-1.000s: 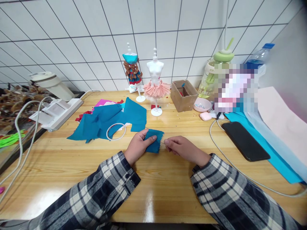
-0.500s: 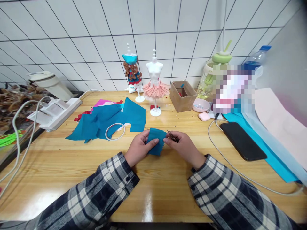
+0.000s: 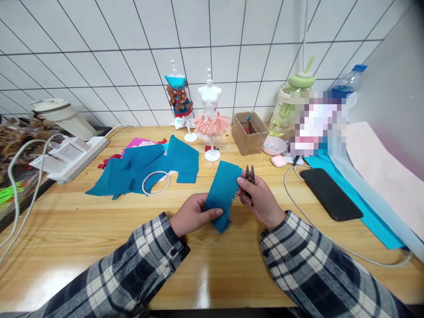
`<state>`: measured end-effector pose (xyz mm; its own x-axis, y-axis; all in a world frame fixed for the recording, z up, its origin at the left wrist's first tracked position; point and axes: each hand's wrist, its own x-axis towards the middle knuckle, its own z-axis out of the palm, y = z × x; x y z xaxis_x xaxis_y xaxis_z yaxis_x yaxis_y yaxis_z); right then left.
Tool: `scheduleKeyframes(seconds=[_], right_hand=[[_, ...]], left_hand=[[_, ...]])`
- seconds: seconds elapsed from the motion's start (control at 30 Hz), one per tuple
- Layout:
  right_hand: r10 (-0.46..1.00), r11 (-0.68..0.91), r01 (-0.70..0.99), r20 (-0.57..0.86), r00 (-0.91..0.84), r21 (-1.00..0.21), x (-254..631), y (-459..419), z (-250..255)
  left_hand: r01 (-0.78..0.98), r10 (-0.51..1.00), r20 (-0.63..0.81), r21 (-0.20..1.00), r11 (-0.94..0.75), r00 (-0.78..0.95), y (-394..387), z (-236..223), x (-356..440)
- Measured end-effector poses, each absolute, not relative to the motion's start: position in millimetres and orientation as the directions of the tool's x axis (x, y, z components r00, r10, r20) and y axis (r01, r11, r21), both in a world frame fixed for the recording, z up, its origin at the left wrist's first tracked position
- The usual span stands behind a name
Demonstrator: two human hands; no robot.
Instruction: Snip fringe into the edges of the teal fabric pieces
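Observation:
A strip of teal fabric [image 3: 223,187] with a row of fringe-like cuts along its right edge stands slanted above the table. My left hand [image 3: 192,215] is closed on its lower left part, thumb on top and fingers behind. At the upper right corner, my right hand [image 3: 263,201] pinches the fabric between thumb and finger. Dark thread snips [image 3: 250,173] are also held in that hand, their two pointed blades slightly apart and pointing away from me. Their lower part is hidden in the palm.
Larger teal fabric pieces [image 3: 145,164] lie to the left, under a white ring [image 3: 156,171]. Behind stand a mini dress form with a pink skirt [image 3: 212,124], a dressed one [image 3: 179,99] and a cardboard box [image 3: 250,140]. A black phone [image 3: 331,194] and white cable [image 3: 313,223] are at right.
The teal strip has unfolded to a longer piece and come up in view. My right hand has moved right and turned, so the snips now point away from me.

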<state>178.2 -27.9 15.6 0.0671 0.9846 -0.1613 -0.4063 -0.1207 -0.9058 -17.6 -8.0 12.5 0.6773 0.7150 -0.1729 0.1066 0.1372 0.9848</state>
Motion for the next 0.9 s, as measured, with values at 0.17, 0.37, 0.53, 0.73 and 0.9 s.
scheduleKeyframes(seconds=[0.17,0.37,0.53,0.73,0.9], right_hand=[[0.977,-0.138,-0.440,-0.196,0.088,-0.887,178.8,-26.7,16.5],[0.971,-0.146,-0.448,-0.215,0.106,-0.882,179.3,-25.8,16.2],[0.963,-0.143,-0.474,-0.233,0.136,-0.869,180.4,-24.1,12.4],[0.958,-0.141,-0.480,-0.241,0.154,-0.866,181.6,-22.9,10.6],[0.946,-0.136,-0.493,-0.260,0.192,-0.859,182.8,-21.2,12.0]], left_hand=[[0.058,0.717,-0.176,0.981,0.187,0.674,-8.1,13.5,-18.4],[0.018,0.660,-0.170,0.973,0.231,0.732,-11.6,16.4,-18.6],[-0.019,0.640,-0.152,0.968,0.252,0.753,-12.8,17.7,-18.1],[-0.045,0.633,-0.144,0.961,0.273,0.760,-12.1,17.6,-17.7],[-0.053,0.607,-0.118,0.965,0.257,0.786,-12.3,18.5,-16.6]])
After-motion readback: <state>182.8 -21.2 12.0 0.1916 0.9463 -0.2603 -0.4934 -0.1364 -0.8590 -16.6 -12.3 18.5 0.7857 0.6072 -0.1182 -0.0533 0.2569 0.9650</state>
